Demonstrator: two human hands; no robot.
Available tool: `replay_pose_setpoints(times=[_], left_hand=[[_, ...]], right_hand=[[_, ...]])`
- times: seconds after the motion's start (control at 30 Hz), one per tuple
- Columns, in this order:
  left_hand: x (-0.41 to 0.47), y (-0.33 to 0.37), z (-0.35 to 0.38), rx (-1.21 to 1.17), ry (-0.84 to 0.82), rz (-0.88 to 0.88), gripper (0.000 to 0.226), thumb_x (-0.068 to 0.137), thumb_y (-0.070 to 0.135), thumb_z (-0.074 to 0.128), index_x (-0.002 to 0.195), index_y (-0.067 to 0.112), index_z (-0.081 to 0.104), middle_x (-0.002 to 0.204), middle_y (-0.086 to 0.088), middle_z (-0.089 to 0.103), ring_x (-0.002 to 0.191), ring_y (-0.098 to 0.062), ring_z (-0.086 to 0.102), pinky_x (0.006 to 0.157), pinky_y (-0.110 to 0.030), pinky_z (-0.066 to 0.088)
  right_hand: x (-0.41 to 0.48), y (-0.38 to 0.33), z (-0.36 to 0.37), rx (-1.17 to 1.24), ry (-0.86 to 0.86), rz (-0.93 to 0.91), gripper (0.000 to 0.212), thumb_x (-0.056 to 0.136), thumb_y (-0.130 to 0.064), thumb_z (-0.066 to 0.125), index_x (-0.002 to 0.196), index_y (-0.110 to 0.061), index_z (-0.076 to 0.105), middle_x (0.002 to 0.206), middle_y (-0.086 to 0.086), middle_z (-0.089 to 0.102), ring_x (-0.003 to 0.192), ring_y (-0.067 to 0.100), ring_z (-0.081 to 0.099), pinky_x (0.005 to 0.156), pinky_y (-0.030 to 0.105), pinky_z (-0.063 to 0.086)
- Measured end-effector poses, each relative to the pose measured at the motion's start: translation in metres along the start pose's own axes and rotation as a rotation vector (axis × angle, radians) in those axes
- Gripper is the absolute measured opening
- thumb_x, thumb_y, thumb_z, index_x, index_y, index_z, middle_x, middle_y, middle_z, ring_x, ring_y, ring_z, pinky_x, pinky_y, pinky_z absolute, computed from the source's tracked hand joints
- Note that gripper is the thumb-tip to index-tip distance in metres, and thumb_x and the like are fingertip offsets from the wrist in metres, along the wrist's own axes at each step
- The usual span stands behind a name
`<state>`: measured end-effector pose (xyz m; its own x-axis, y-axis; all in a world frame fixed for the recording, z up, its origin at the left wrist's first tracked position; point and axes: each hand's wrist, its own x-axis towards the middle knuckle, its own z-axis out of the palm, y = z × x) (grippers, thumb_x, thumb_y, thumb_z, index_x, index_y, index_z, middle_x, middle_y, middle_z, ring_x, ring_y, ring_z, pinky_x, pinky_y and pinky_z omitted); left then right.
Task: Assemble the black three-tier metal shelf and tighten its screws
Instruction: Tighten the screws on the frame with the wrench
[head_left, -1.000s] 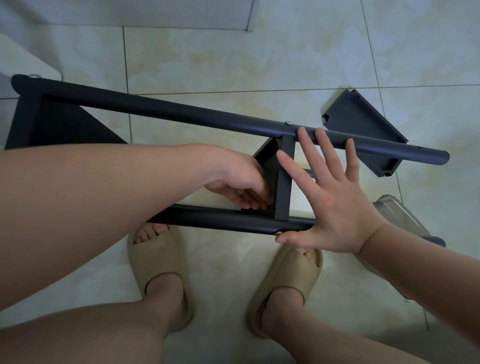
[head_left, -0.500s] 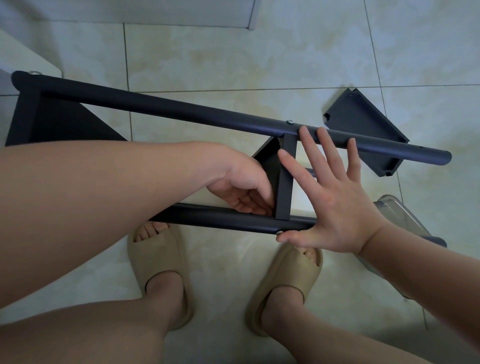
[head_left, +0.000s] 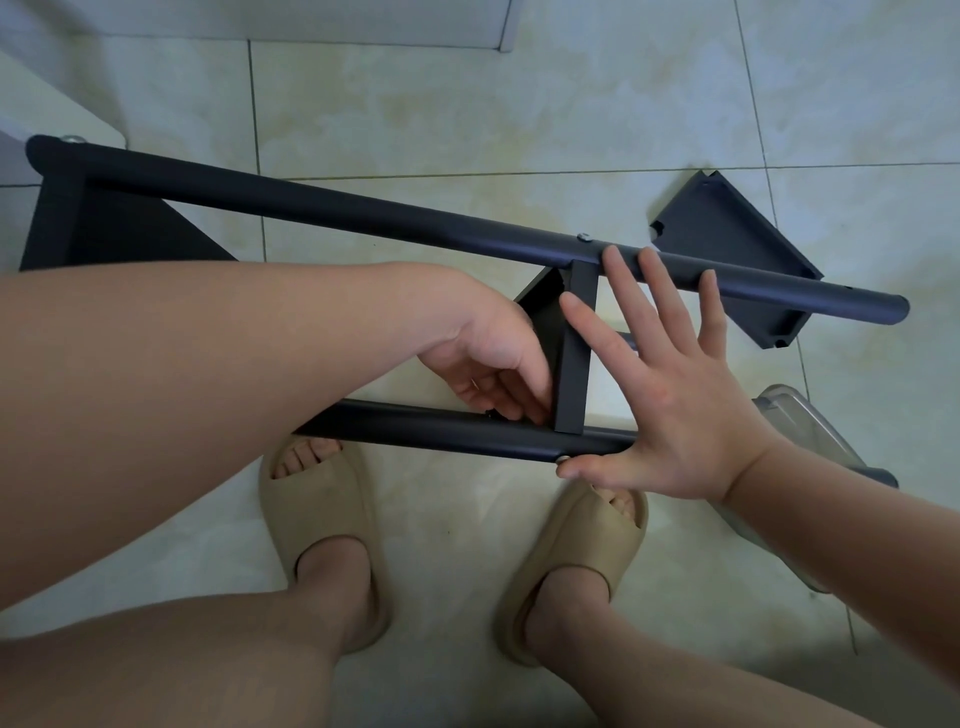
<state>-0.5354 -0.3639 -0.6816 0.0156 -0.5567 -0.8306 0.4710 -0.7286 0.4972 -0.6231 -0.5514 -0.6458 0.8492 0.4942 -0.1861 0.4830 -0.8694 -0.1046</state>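
The black shelf frame lies on its side on the tile floor. Its far pole (head_left: 363, 213) and near pole (head_left: 415, 428) are joined by a triangular tier at the left end (head_left: 104, 228) and a middle tier (head_left: 574, 353). My left hand (head_left: 488, 374) reaches into the corner where the middle tier meets the near pole, fingertips bunched; what they touch is hidden. My right hand (head_left: 670, 395) is spread flat, with its fingers on the far pole and its thumb against a screw head (head_left: 561, 459) on the near pole. Another screw (head_left: 584, 237) sits on the far pole.
A loose black triangular tier (head_left: 727, 249) lies on the floor behind the far pole, at the right. A clear plastic container (head_left: 800, 431) sits under my right forearm. My feet in beige slippers (head_left: 322, 519) stand just below the near pole. A white object (head_left: 52, 104) is at the far left.
My left hand's fingers have shifted slightly at the tier corner by the near pole. My right hand and the frame have stayed in place.
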Motion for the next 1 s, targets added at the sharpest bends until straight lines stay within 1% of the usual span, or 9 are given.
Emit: replay_pose_setpoints(times=[0.23, 0.37, 0.47, 0.6, 0.67, 0.77, 0.83, 0.9, 1.0], left_hand=[[0.0003, 0.0035, -0.0002, -0.009, -0.021, 0.002, 0.014, 0.09, 0.006, 0.066, 0.103, 0.011, 0.07, 0.078, 0.002, 0.07, 0.067, -0.008, 0.057, 0.068, -0.02, 0.044], [-0.0006, 0.0037, -0.0009, -0.035, -0.031, 0.001, 0.021, 0.091, 0.003, 0.063, 0.109, 0.009, 0.069, 0.084, -0.001, 0.07, 0.07, -0.01, 0.059, 0.073, -0.021, 0.044], [-0.0007, 0.0035, -0.0007, -0.031, -0.035, -0.004, 0.02, 0.092, 0.007, 0.062, 0.11, 0.011, 0.069, 0.087, -0.001, 0.07, 0.072, -0.01, 0.061, 0.072, -0.022, 0.045], [0.0015, 0.001, -0.0004, 0.006, -0.016, -0.01, 0.01, 0.092, 0.013, 0.066, 0.101, 0.015, 0.069, 0.08, 0.004, 0.071, 0.069, -0.008, 0.059, 0.069, -0.022, 0.043], [0.0024, 0.0012, 0.0, -0.004, -0.017, -0.002, 0.007, 0.091, 0.009, 0.066, 0.095, 0.015, 0.07, 0.078, 0.003, 0.07, 0.067, -0.008, 0.057, 0.068, -0.021, 0.043], [0.0023, 0.0012, -0.001, -0.045, -0.037, 0.011, 0.011, 0.09, 0.003, 0.066, 0.09, 0.013, 0.071, 0.076, 0.0, 0.07, 0.066, -0.009, 0.057, 0.071, -0.021, 0.045], [0.0012, 0.0007, -0.0017, -0.076, -0.047, 0.014, 0.012, 0.09, 0.0, 0.064, 0.091, 0.011, 0.07, 0.077, -0.001, 0.069, 0.067, -0.01, 0.058, 0.073, -0.022, 0.046], [-0.0001, 0.0004, -0.0019, -0.086, -0.053, 0.012, 0.012, 0.09, 0.0, 0.062, 0.093, 0.01, 0.069, 0.078, -0.002, 0.069, 0.068, -0.01, 0.059, 0.07, -0.021, 0.047], [-0.0006, -0.0004, -0.0011, -0.064, -0.059, -0.005, 0.014, 0.092, 0.007, 0.062, 0.103, 0.012, 0.069, 0.085, -0.001, 0.068, 0.071, -0.011, 0.059, 0.07, -0.022, 0.046]], right_hand=[[-0.0001, 0.0007, 0.0009, -0.004, 0.006, -0.003, 0.12, 0.069, -0.095, 0.042, 0.161, -0.022, 0.017, 0.168, 0.019, 0.008, 0.155, 0.044, 0.003, 0.114, 0.077, 0.004], [-0.0002, 0.0009, 0.0005, -0.002, 0.005, 0.0, 0.121, 0.068, -0.095, 0.044, 0.161, -0.022, 0.017, 0.168, 0.019, 0.008, 0.155, 0.044, 0.002, 0.114, 0.076, 0.004], [0.0, 0.0009, 0.0006, -0.004, 0.005, -0.001, 0.121, 0.068, -0.095, 0.043, 0.161, -0.022, 0.017, 0.168, 0.019, 0.007, 0.155, 0.044, 0.002, 0.114, 0.076, 0.004], [-0.0002, 0.001, 0.001, -0.011, 0.004, -0.002, 0.12, 0.069, -0.095, 0.042, 0.161, -0.022, 0.017, 0.168, 0.019, 0.008, 0.155, 0.044, 0.002, 0.114, 0.076, 0.004], [-0.0003, 0.0013, 0.0009, -0.012, 0.005, -0.002, 0.121, 0.069, -0.095, 0.042, 0.161, -0.022, 0.018, 0.168, 0.019, 0.007, 0.155, 0.044, 0.002, 0.114, 0.076, 0.004], [-0.0001, 0.0013, 0.0015, -0.005, 0.008, 0.001, 0.121, 0.068, -0.095, 0.044, 0.161, -0.022, 0.018, 0.169, 0.018, 0.007, 0.155, 0.044, 0.002, 0.114, 0.076, 0.003], [-0.0001, 0.0012, 0.002, -0.004, 0.01, 0.0, 0.122, 0.067, -0.094, 0.045, 0.161, -0.022, 0.018, 0.169, 0.018, 0.007, 0.155, 0.043, 0.002, 0.114, 0.076, 0.003], [-0.0001, 0.0012, 0.0021, -0.006, 0.01, -0.001, 0.122, 0.067, -0.094, 0.045, 0.161, -0.022, 0.018, 0.168, 0.018, 0.007, 0.155, 0.043, 0.002, 0.114, 0.076, 0.003], [-0.0001, 0.001, 0.0022, -0.004, 0.009, 0.0, 0.121, 0.067, -0.094, 0.044, 0.161, -0.022, 0.018, 0.168, 0.019, 0.007, 0.155, 0.044, 0.002, 0.114, 0.076, 0.003]])
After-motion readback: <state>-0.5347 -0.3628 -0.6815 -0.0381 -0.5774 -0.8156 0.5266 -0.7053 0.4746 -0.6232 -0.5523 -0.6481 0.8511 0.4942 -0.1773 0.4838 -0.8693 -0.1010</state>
